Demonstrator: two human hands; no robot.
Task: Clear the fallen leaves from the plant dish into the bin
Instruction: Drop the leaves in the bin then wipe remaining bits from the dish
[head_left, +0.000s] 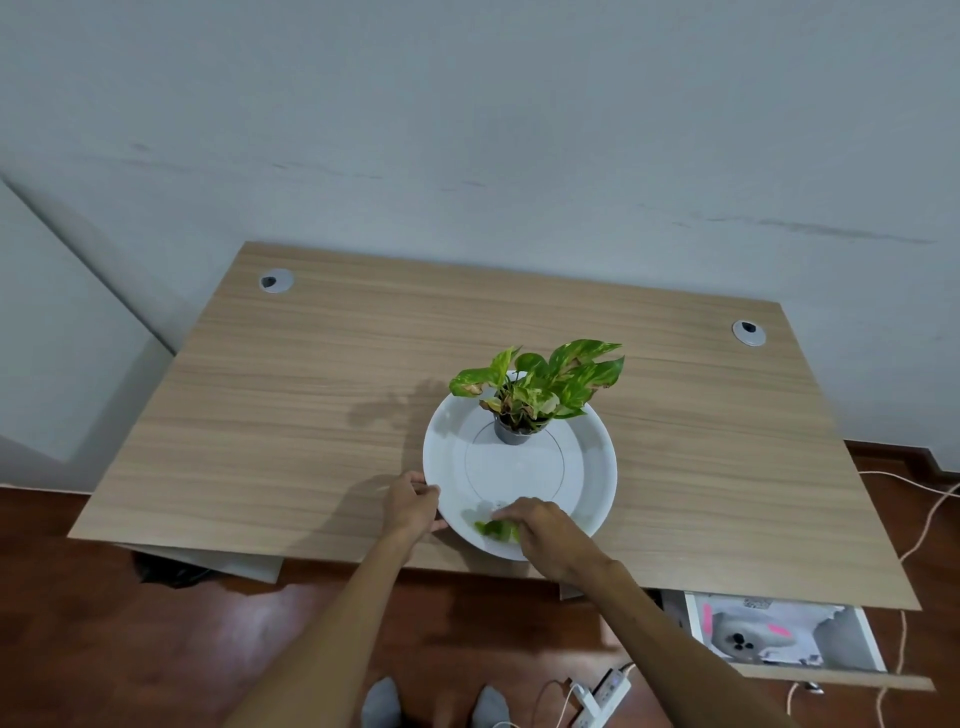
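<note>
A round white dish (587, 467) lies on the wooden desk (311, 395), near its front edge. A small potted plant (535, 389) with green and yellow leaves stands in the dish's far half. Green fallen leaves (493, 528) lie blurred at the dish's near rim. My right hand (543, 530) rests over them with its fingers curled on the leaves. My left hand (410, 506) grips the dish's left rim. No bin is in view.
Two round cable grommets (276, 281) (748, 332) sit at the desk's back corners. An open drawer (779, 636) with papers juts out under the desk at right. A power strip (602, 693) and cables lie on the red-brown floor by my feet.
</note>
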